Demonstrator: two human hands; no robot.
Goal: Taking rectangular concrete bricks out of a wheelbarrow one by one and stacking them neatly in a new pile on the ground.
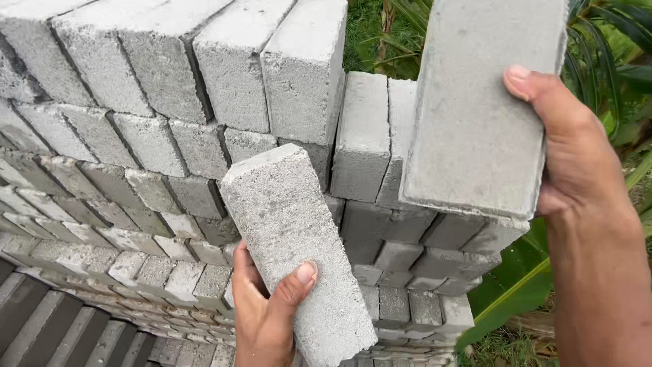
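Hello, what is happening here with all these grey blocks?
A person holds one grey concrete block in each hand. The left hand grips a block from below, tilted, thumb on its face. The right hand holds a second block higher up by its edge. Behind them is a large stack of blocks, with green plants at the right.

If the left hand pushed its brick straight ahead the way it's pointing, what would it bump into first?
Probably the stacked grey bricks. The left hand points its brick up toward the stack's corner; the gap between them is hard to judge.
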